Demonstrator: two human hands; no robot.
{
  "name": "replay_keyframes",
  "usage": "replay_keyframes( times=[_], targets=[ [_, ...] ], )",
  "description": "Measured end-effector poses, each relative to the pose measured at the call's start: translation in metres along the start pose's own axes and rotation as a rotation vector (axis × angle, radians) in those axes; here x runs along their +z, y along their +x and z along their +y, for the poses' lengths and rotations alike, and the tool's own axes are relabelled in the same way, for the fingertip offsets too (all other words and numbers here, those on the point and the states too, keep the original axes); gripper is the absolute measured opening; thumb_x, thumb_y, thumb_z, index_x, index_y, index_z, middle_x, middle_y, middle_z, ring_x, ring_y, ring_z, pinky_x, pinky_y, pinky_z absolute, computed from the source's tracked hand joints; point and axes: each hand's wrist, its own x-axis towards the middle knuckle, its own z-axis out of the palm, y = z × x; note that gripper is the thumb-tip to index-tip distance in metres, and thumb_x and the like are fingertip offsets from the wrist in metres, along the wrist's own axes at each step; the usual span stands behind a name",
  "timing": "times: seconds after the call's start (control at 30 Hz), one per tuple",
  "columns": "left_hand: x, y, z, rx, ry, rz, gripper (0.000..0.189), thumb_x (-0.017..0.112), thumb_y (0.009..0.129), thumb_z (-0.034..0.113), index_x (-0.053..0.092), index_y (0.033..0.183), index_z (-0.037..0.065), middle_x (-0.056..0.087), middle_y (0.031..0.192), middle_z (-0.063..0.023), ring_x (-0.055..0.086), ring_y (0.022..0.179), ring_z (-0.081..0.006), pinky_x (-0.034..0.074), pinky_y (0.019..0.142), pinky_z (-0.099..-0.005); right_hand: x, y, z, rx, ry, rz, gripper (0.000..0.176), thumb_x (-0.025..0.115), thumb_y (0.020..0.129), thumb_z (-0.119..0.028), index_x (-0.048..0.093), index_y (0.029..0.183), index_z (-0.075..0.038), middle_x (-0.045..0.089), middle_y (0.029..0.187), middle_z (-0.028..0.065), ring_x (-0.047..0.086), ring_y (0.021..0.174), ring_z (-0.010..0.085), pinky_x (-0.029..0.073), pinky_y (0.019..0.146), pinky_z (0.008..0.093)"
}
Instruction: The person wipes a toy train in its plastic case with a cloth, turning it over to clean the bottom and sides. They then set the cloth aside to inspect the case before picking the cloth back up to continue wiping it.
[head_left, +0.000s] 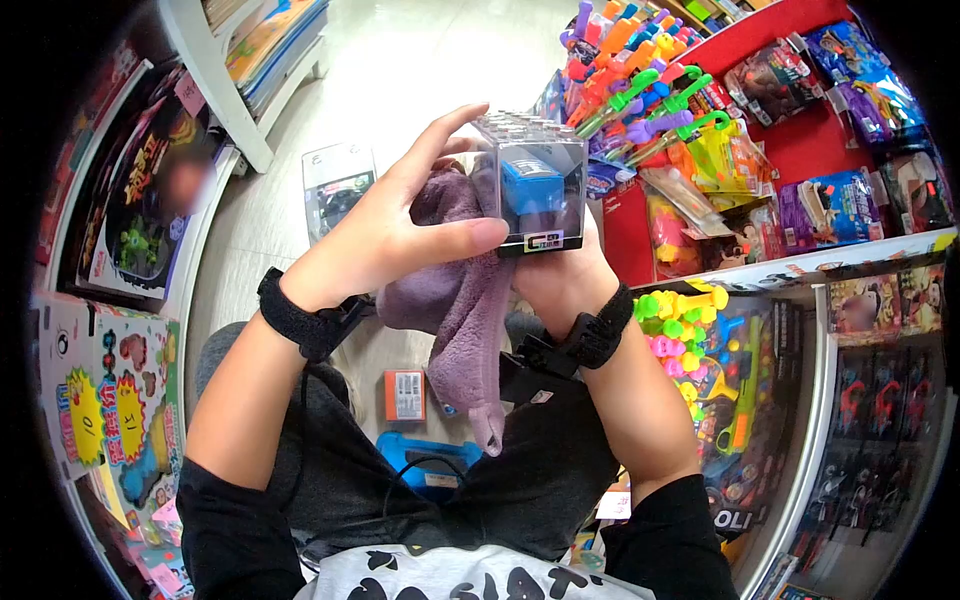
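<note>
A clear display box (pixel 545 195) with a black base and a blue item inside is held up in front of me, tilted. My left hand (pixel 425 215) grips its left side, thumb on the lower front edge and fingers reaching over the top. Bunched under that palm is a purple cloth (pixel 465 300), which hangs down in a long tail. From below and behind, my right hand (pixel 570 275) supports the box; most of its fingers are hidden by the box and cloth.
Between my legs on the floor are an orange-and-white box (pixel 405 396) and a blue case (pixel 425 462). Another clear box (pixel 338 188) stands beyond my left hand. A red display bin (pixel 625 235) of packaged toys is on the right; boxed toys (pixel 115 390) line the left.
</note>
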Motion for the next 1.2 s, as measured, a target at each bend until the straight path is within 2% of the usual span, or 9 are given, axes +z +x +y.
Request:
replay_keyframes(
  times=[0.2,0.27,0.53,0.6,0.83,0.9,1.0,1.1,1.2],
  targets=[
    [-0.001,0.002,-0.005,0.020,0.046,-0.005,0.090,0.074,0.071,0.037,0.026,0.142,0.012,0.040,0.132,-0.0209,0.039,0.124,-0.0297,0.031,0.102,-0.0385,0.011,-0.001,-0.001,0.034,0.055,0.070,0.040,0.028,0.094,-0.025,0.056,0.106,0.000,0.063,0.096,0.0143,0.062,0.085,0.0255,0.050,0.079,0.0384],
    [-0.001,0.003,-0.006,0.034,0.067,-0.008,0.090,0.073,0.071,0.038,0.025,0.143,0.012,0.039,0.133,-0.0219,0.038,0.124,-0.0312,0.031,0.102,-0.0388,0.030,0.001,0.005,-0.084,-0.240,0.443,0.042,0.026,0.093,-0.027,0.057,0.105,0.000,0.063,0.096,0.0143,0.062,0.085,0.0254,0.050,0.079,0.0387],
    [0.001,0.003,-0.005,-0.002,0.005,-0.002,0.094,0.074,0.070,0.038,0.023,0.143,0.010,0.036,0.136,-0.0235,0.037,0.127,-0.0313,0.030,0.104,-0.0388,0.028,0.002,0.005,-0.092,-0.279,0.487,0.047,0.021,0.095,-0.031,0.057,0.106,-0.001,0.064,0.096,0.0136,0.062,0.086,0.0255,0.050,0.079,0.0392],
    [-0.001,0.003,-0.003,0.063,0.054,-0.030,0.097,0.075,0.068,0.038,0.022,0.143,0.007,0.035,0.137,-0.0225,0.037,0.126,-0.0296,0.030,0.104,-0.0378,0.027,0.002,0.004,-0.077,-0.277,0.503,0.048,0.021,0.095,-0.032,0.057,0.107,-0.002,0.064,0.096,0.0130,0.062,0.086,0.0254,0.050,0.080,0.0394],
    [-0.003,0.000,0.011,0.160,0.201,0.003,0.091,0.078,0.065,0.036,0.034,0.137,0.002,0.041,0.133,-0.0196,0.039,0.126,-0.0284,0.030,0.104,-0.0363,0.026,0.008,-0.002,-0.337,-0.353,0.389,0.048,0.030,0.098,-0.044,0.053,0.111,-0.004,0.063,0.101,0.0102,0.064,0.089,0.0214,0.052,0.081,0.0349],
    [0.002,0.000,0.012,0.111,0.185,0.088,0.086,0.079,0.064,0.035,0.041,0.134,0.003,0.051,0.122,-0.0167,0.046,0.119,-0.0250,0.032,0.102,-0.0354,0.026,0.008,-0.004,-0.441,-0.357,0.413,0.047,0.030,0.099,-0.043,0.053,0.109,-0.003,0.063,0.098,0.0105,0.064,0.087,0.0218,0.053,0.080,0.0358],
    [0.001,0.003,0.014,0.099,0.295,0.088,0.084,0.079,0.063,0.035,0.043,0.133,0.005,0.057,0.111,-0.0125,0.052,0.107,-0.0204,0.037,0.098,-0.0336,0.025,0.006,-0.004,-0.463,-0.378,0.401,0.046,0.030,0.099,-0.042,0.052,0.107,-0.002,0.063,0.096,0.0104,0.064,0.084,0.0209,0.054,0.076,0.0345],
    [0.001,0.003,0.016,0.092,0.278,0.048,0.083,0.078,0.064,0.032,0.042,0.135,0.007,0.059,0.105,-0.0094,0.055,0.099,-0.0173,0.042,0.090,-0.0316,0.025,0.006,-0.001,-0.501,-0.416,0.419,0.046,0.031,0.099,-0.042,0.052,0.107,-0.002,0.063,0.096,0.0097,0.064,0.081,0.0192,0.054,0.073,0.0316],
    [0.003,0.001,0.019,0.099,0.213,0.024,0.083,0.077,0.066,0.029,0.040,0.136,0.005,0.059,0.109,-0.0106,0.057,0.097,-0.0169,0.046,0.084,-0.0294,0.026,0.008,0.001,-0.663,-0.474,0.450,0.044,0.032,0.099,-0.042,0.051,0.104,-0.003,0.061,0.092,0.0063,0.062,0.077,0.0155,0.052,0.068,0.0277]
  ],
)
